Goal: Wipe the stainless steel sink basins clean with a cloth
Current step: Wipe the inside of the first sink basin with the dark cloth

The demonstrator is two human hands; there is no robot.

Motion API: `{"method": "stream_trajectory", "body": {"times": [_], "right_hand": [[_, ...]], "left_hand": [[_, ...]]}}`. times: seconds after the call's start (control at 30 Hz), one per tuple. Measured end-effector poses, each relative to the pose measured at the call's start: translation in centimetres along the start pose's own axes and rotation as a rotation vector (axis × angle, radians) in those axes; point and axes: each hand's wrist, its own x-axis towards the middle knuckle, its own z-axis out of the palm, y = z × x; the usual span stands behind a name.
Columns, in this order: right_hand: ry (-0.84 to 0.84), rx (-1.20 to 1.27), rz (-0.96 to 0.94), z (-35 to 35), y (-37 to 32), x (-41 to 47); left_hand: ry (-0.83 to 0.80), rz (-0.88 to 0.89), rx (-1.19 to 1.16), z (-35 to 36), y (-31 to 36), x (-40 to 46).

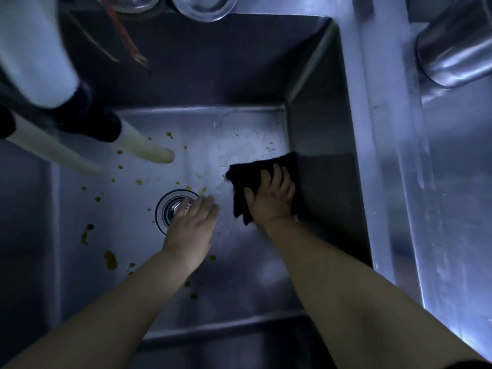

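Note:
A deep stainless steel sink basin (316, 161) fills the head view. On its floor near the right wall lies a dark cloth (250, 173), and my right hand (271, 198) presses flat on it with the fingers spread. My left hand (190, 230) hovers or rests beside the round drain (170, 209), fingers straight and blurred, holding nothing. Yellow-green splatters (110, 259) dot the left and front of the basin floor. Water drops (239, 145) sit on the far part of the floor.
A white spout with a dark collar (143, 149) reaches in from the upper left, next to a wider white tube (34, 49). Steel bowls (205, 6) stand on the far rim. A steel cup (452, 49) lies on the right counter.

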Motion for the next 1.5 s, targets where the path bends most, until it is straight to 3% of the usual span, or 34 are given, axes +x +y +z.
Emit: {"method": "stream_trajectory", "body": {"times": [0.33,0.53,0.8,1.13,1.23,1.37,1.5], "right_hand": [[0.201,0.025,-0.044,-2.0,-2.6,10.8],[0.241,-0.039,-0.111,-1.9,-2.7,12.3],[0.151,-0.117,-0.225,0.7,-1.8,3.3],[-0.014,-0.200,-0.311,3.7,0.2,-11.2],[-0.146,-0.266,-0.303,3.6,0.0,-14.1],[-0.134,-0.271,-0.320,3.2,-1.2,-12.8],[-0.028,-0.181,-0.281,3.0,-2.9,-8.2]], "left_hand": [[-0.091,0.022,0.108,0.7,0.3,1.3],[-0.085,0.023,0.112,0.9,0.5,1.5],[-0.070,0.003,0.064,1.0,0.1,0.9],[0.081,-0.144,-0.003,2.0,-1.2,-4.6],[0.019,-0.226,-0.009,2.2,-3.4,-6.5],[-0.065,-0.382,0.053,2.6,-6.4,-6.9],[-0.169,-0.391,0.088,3.5,-7.7,-6.5]]}}
